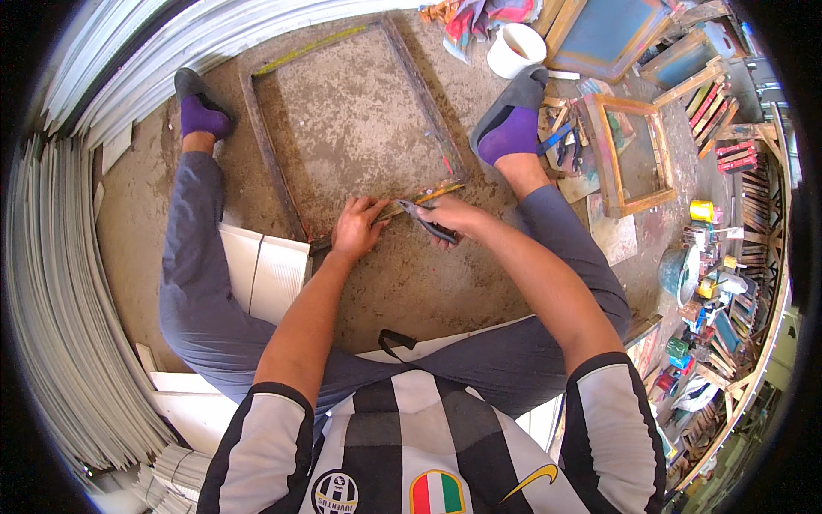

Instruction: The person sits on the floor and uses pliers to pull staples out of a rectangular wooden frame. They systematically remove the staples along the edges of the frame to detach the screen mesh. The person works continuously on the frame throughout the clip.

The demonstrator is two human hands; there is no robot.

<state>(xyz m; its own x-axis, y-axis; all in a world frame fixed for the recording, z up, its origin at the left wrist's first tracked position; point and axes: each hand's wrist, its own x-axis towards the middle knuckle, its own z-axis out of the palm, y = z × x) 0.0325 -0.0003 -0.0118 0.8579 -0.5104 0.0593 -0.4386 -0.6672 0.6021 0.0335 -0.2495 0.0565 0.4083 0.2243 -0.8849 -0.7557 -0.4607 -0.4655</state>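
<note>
A worn rectangular wooden frame [425,101] lies on the floor between my legs, with yellow and red paint stains on its dark bars. My left hand [357,226] grips the near bar, its fingers bent over the wood. Just right of it, my right hand [452,216] is closed around the dark handles of a pair of pliers [435,227]. The jaws of the pliers point left and touch or nearly touch the near bar. What lies between the jaws is too small to make out.
My feet flank the frame. White ridged boards [265,267] lie beside my left leg; stacked sheets [73,300] line the left. Right of my right foot are a white bucket [516,51], a smaller wooden frame [610,150], paint containers [702,211] and a wooden rack [775,283].
</note>
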